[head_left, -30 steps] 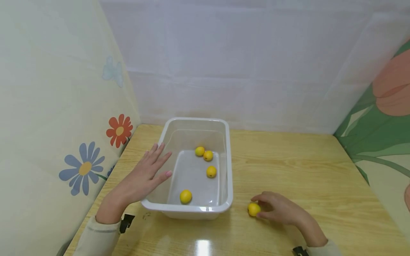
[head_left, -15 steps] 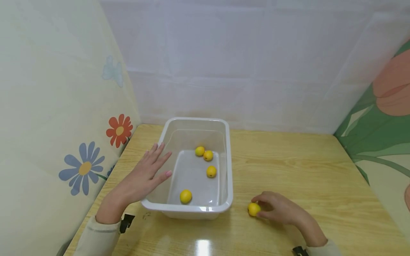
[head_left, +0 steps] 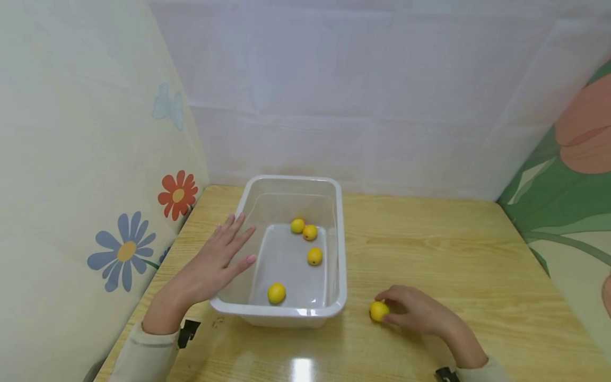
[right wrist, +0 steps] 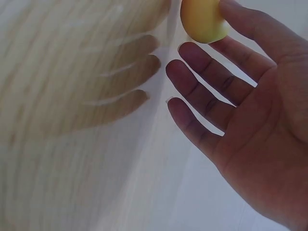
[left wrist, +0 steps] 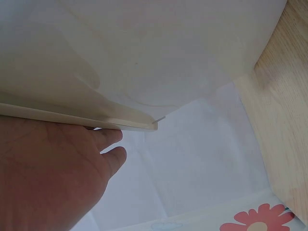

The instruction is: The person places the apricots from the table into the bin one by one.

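My right hand [head_left: 417,311] pinches a small yellow loquat [head_left: 379,311] between thumb and index finger, low over the table to the right of the bin. In the right wrist view, the loquat [right wrist: 204,20] sits at the upper edge and the other fingers are spread below it. My left hand [head_left: 217,263] rests on the left rim of the white plastic bin [head_left: 342,265], its fingers spread and reaching over the edge. Inside the bin lie several similar loquats, one near the front [head_left: 276,293] and one at the right [head_left: 314,256].
A glossy wood-grain table [head_left: 444,249] carries the bin. White cloth [head_left: 363,95] hangs behind it, a flower-printed cloth [head_left: 71,159] stands at the left and another printed cloth [head_left: 582,212] at the right.
The loquat in my right hand has shifted only very slightly. The left hand and the bin have not moved.
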`<state>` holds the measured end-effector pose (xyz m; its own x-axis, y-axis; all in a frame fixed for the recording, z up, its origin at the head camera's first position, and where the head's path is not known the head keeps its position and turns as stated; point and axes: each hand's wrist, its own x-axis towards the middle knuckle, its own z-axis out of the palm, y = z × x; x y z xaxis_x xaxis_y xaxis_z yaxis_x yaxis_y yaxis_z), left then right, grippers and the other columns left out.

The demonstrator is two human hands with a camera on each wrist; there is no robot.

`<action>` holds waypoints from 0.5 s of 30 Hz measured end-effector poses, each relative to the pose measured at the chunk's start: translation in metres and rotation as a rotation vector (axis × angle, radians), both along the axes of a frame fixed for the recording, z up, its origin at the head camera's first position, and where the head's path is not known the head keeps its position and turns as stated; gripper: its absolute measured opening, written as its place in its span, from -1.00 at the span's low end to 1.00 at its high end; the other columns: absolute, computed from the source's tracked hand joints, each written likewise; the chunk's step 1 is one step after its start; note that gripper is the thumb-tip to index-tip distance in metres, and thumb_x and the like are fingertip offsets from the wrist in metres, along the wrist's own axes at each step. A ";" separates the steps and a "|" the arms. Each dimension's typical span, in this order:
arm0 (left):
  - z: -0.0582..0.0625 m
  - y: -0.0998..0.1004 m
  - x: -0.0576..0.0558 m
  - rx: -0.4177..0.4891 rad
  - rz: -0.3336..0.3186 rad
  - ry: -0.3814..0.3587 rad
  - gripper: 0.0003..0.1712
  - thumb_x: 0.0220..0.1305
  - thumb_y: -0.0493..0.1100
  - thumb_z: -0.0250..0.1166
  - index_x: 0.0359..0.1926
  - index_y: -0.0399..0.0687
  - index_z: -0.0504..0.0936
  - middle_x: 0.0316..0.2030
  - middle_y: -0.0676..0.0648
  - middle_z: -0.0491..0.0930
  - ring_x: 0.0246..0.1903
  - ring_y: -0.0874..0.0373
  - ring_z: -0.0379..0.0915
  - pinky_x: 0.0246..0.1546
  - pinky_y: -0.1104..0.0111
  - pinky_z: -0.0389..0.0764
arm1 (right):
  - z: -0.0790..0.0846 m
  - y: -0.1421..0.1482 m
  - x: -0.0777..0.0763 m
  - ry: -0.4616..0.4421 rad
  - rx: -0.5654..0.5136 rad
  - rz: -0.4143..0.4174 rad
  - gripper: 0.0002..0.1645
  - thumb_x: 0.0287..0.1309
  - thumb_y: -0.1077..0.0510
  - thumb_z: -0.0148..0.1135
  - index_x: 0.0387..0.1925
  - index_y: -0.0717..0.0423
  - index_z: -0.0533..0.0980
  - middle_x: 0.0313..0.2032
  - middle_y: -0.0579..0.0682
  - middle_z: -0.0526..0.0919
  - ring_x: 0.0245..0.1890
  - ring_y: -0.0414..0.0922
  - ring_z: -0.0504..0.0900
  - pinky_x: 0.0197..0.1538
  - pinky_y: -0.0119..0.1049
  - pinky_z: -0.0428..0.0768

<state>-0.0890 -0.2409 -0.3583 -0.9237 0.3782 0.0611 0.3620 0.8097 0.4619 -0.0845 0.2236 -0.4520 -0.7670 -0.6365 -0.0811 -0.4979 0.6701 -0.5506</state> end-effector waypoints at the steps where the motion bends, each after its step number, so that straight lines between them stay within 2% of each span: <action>1: 0.000 0.000 0.000 -0.001 0.000 0.000 -0.20 0.52 0.26 0.01 0.60 0.07 0.08 0.63 -0.06 -0.25 0.60 -0.06 -0.51 0.53 -0.17 -0.21 | 0.001 0.000 0.000 0.006 -0.002 0.001 -0.48 0.24 -0.14 0.37 0.11 0.06 0.62 -0.01 -0.14 0.70 -0.02 -0.20 0.63 0.11 -0.08 0.64; 7: 0.001 0.000 0.000 0.001 0.000 -0.006 -0.20 0.52 0.26 0.01 0.61 0.10 0.07 0.63 -0.06 -0.25 0.60 -0.08 -0.51 0.52 -0.19 -0.21 | 0.008 0.000 -0.003 0.050 -0.016 0.015 -0.47 0.23 -0.11 0.38 0.10 0.11 0.61 -0.04 -0.08 0.70 -0.06 -0.15 0.65 0.07 -0.06 0.66; 15: -0.001 -0.001 -0.001 0.005 -0.004 -0.004 -0.21 0.53 0.26 0.00 0.61 0.10 0.06 0.63 -0.06 -0.26 0.60 -0.08 -0.51 0.53 -0.17 -0.23 | 0.017 0.003 -0.008 0.071 -0.007 -0.024 -0.46 0.24 -0.11 0.36 0.13 0.11 0.60 -0.06 -0.09 0.70 -0.08 -0.11 0.67 0.05 -0.02 0.66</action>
